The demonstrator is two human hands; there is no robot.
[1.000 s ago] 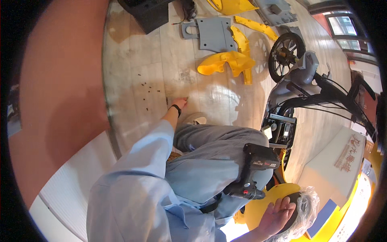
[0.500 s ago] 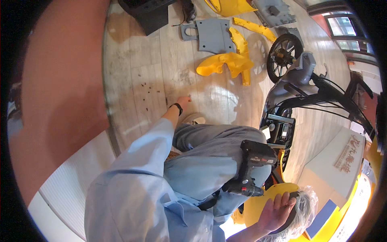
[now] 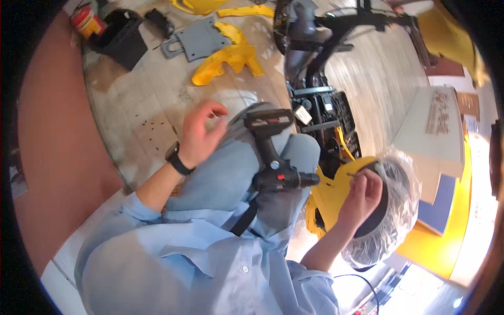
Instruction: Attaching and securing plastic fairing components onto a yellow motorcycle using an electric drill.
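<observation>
My left hand [image 3: 200, 137] is raised above my left knee, its fingers curled with a tiny pale thing at the fingertips, too small to name. My right hand [image 3: 363, 195] pinches a small, thin, dark screw-like piece [image 3: 352, 175] between thumb and fingers. It hovers over the yellow body panel [image 3: 336, 195] beside the black seat [image 3: 377, 215] in clear plastic wrap. Across my thighs lies a black cordless drill [image 3: 271, 155], with its chuck pointing right. Several small dark screws [image 3: 150, 131] are scattered on the floor at the left.
The partly stripped scooter [image 3: 320, 105] stands ahead right, its frame exposed. Yellow panels [image 3: 231, 58] and a grey panel [image 3: 195, 41] lie on the floor ahead. A black bin [image 3: 119, 39] and a red canister [image 3: 86, 22] stand far left. A white box [image 3: 433, 131] is at the right.
My left hand has come up from the floor towards my knee. My right hand has shifted over the yellow panel and now shows a small piece in its pinch. The view has turned right.
</observation>
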